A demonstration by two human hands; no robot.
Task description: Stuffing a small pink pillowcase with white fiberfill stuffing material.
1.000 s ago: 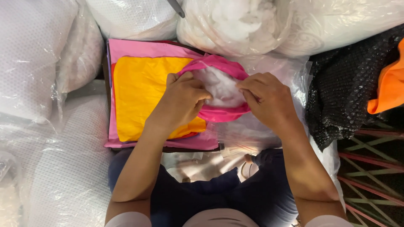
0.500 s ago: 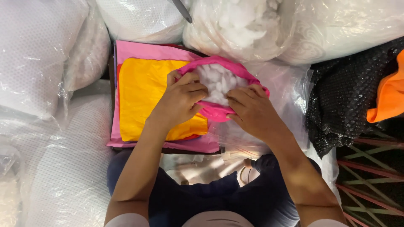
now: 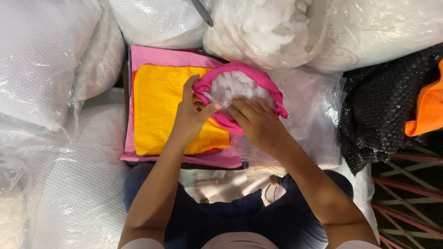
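The person's left hand grips the near-left rim of a bright pink fabric cover whose round opening faces up, the thumb hooked over the edge and the fingers curled behind it, so the hand is closed on the cloth; the right hand lies with its fingers close together and extended, pressing down into the clumpy white fibre stuffing that fills the opening, the fingertips at the near rim of the cover; the cover sits in the middle of the view, just right of a flat yellow fabric piece that rests on a larger pale pink fabric sheet, both stacked on a low surface whose kind cannot be told; the left wrist crosses the yellow piece; under and to the right of the cover lies a crumpled clear plastic bag; beyond it stands a big transparent plastic sack of loose white fibre, and large white plastic-wrapped cushions crowd the left side and the top; at the right edge sits dark black bubble-textured wrap with an orange fabric piece upon it; the person's dark blue lap shows at the bottom.
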